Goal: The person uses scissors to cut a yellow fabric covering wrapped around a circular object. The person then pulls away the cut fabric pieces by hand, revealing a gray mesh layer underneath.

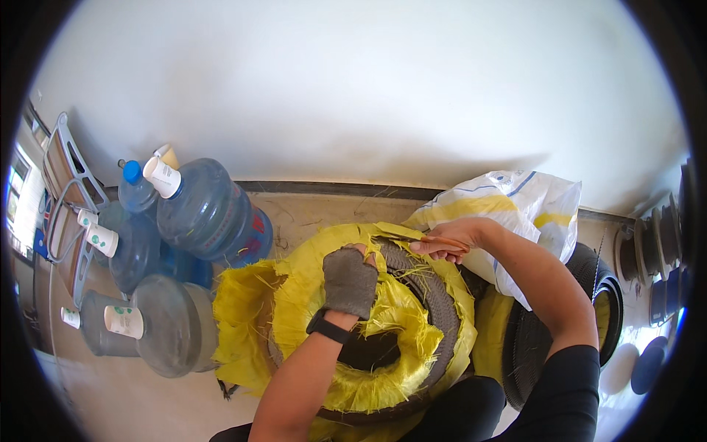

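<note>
A tire (444, 313) lies in front of me, wrapped in torn yellow woven plastic (298, 254) with frayed edges. My left hand (350, 283), in a grey fingerless glove, is closed on the yellow wrapping at the tire's upper left; its fingertips are mostly hidden. My bare right hand (471, 230) grips a slim orange-handled tool (451, 243) at the tire's top right. The tool's thin front part points left, against the wrapping's edge. Dark tread shows below it, where the wrapping is parted.
Several large water jugs (202, 214), some with paper cups over their necks, stand at the left. A folding chair (70, 162) leans behind them. Near the wall sits a white woven sack (508, 195). More tires (526, 346) stand at my right, with stacked discs (655, 239) beyond.
</note>
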Demonstrator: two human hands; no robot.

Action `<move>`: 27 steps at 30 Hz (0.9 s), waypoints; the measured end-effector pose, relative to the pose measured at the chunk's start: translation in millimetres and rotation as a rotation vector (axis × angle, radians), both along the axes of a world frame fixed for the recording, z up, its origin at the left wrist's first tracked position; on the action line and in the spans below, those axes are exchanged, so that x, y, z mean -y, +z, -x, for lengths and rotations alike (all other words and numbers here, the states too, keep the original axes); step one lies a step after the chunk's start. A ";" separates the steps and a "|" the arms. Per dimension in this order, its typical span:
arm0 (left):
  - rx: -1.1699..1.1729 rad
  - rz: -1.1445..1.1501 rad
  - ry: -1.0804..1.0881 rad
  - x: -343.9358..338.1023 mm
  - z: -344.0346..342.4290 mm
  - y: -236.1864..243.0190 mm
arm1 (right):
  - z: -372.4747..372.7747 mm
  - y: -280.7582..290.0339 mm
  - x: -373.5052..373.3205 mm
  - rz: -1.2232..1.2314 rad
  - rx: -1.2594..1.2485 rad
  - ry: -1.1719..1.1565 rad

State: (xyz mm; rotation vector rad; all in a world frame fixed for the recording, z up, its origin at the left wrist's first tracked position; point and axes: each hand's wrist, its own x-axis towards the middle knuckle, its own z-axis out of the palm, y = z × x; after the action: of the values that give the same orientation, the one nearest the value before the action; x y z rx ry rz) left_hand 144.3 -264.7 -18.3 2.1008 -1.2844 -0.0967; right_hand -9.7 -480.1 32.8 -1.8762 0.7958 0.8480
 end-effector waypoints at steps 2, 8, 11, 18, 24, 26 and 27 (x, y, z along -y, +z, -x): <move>-0.095 0.084 -0.002 -3.1 -0.2 -0.7 | -4.3 -1.3 -0.6 -0.069 -0.044 -0.008; -0.131 0.213 -0.076 -14.3 -6.9 -10.0 | -56.4 -7.7 -18.3 -0.077 -0.061 0.058; -0.121 0.262 -0.116 -15.5 -4.9 -10.4 | -67.6 -24.2 -8.7 -0.165 -0.048 0.063; -0.049 0.332 -0.131 -17.7 -7.2 -16.4 | -85.2 -14.4 -17.6 -0.162 -0.019 0.062; -0.123 0.346 -0.203 -22.1 -6.6 -7.1 | -77.8 -6.1 -13.2 -0.097 0.019 -0.011; -0.132 0.295 -0.226 -22.4 -7.7 -4.0 | -84.1 -14.0 -18.3 -0.010 0.090 0.048; -0.141 0.288 -0.243 -22.9 -8.5 -4.7 | -92.9 -16.0 -24.2 0.006 0.087 0.061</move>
State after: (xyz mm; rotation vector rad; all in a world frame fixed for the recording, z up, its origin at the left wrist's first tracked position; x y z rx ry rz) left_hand 152.8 -241.8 -23.1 1.6618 -1.3741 -0.1532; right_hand 83.1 -455.9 16.8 -1.9377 0.6909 0.7967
